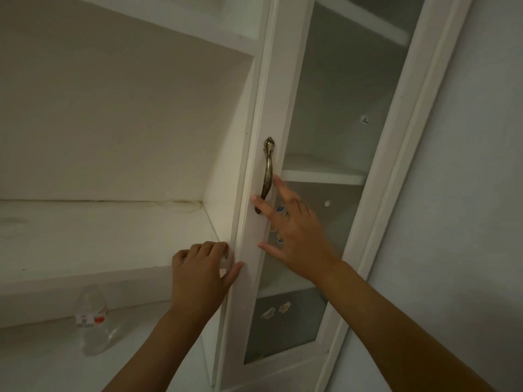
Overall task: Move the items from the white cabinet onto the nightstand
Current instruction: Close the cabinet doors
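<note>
Up close, both my bare forearms reach upward into the white cabinet (pixel 402 171). My left hand (pixel 202 274) grasps the near edge of the cabinet door (pixel 278 89): its fingers curl round the edge, out of sight behind it, and the thumb lies flat on the door's front face. My right hand (pixel 294 236) is released, fingers spread and straight, laid against the door's front just right of my left hand, with one fingertip touching the lower end of the brass handle (pixel 267 174) and another reaching up beside the handle's middle.

Below my left wrist, a clear plastic bottle (pixel 92 318) with a white and red label stands on the lower shelf (pixel 42 360), well apart from both hands. I cannot tell how much is in it.

Left of my left hand runs the middle shelf (pixel 99 239), white and bare where I can see it, with the pale back panel (pixel 113 123) rising behind it.

Behind my right hand, the door's frosted glass pane (pixel 351 108) carries small stickers (pixel 278 308), some near my fingers and two more below my wrist. Through the pane I see shelves faintly; what they hold is too blurred to tell.

Right of my right arm is a plain pale wall (pixel 475 193).
</note>
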`<state>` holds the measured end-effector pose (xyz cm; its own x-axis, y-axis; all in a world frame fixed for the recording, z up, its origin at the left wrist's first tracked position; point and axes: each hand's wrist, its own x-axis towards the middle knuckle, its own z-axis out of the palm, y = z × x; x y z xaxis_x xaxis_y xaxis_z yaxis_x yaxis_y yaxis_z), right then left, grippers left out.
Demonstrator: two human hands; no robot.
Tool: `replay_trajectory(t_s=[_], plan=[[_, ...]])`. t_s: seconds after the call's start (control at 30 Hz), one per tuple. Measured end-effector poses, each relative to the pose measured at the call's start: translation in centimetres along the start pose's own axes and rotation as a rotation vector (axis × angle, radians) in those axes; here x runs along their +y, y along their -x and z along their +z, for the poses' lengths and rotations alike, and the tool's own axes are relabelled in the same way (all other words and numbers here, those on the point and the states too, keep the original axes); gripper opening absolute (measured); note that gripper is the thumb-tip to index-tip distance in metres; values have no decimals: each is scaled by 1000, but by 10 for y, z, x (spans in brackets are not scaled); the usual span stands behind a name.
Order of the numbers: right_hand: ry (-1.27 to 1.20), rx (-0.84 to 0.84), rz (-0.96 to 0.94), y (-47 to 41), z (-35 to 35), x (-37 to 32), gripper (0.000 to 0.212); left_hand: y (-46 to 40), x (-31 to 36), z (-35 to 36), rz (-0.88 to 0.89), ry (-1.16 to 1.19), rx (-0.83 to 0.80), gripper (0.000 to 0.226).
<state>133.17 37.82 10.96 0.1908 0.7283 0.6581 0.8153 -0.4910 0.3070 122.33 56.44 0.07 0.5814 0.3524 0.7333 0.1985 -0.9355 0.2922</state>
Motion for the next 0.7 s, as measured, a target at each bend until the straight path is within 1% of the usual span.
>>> replay_trajectory(t_s=[0.1, 0.17, 0.27, 0.37, 0.47, 0.6, 0.7], plan=[[3, -82, -21, 15, -8, -2, 100, 0, 6, -5, -12, -36, -28, 41], [-28, -130, 2, 29, -15, -3, 98, 1, 10, -9, -22, -63, -66, 43], [-101, -193, 61, 54, -27, -1, 93, -1, 13, -18, -99, 27, -114, 46], [-124, -247, 86, 80, -43, 3, 85, 7, 19, -27, -117, 50, -91, 47], [-137, -265, 103, 106, -54, 7, 82, 21, 31, -40, -126, 44, -67, 49], [-215, -278, 111, 151, -49, 2, 74, 54, 41, -57, -153, -22, -100, 49], [-282, -289, 112, 176, -41, -2, 73, 79, 46, -68, -165, -53, -129, 47]])
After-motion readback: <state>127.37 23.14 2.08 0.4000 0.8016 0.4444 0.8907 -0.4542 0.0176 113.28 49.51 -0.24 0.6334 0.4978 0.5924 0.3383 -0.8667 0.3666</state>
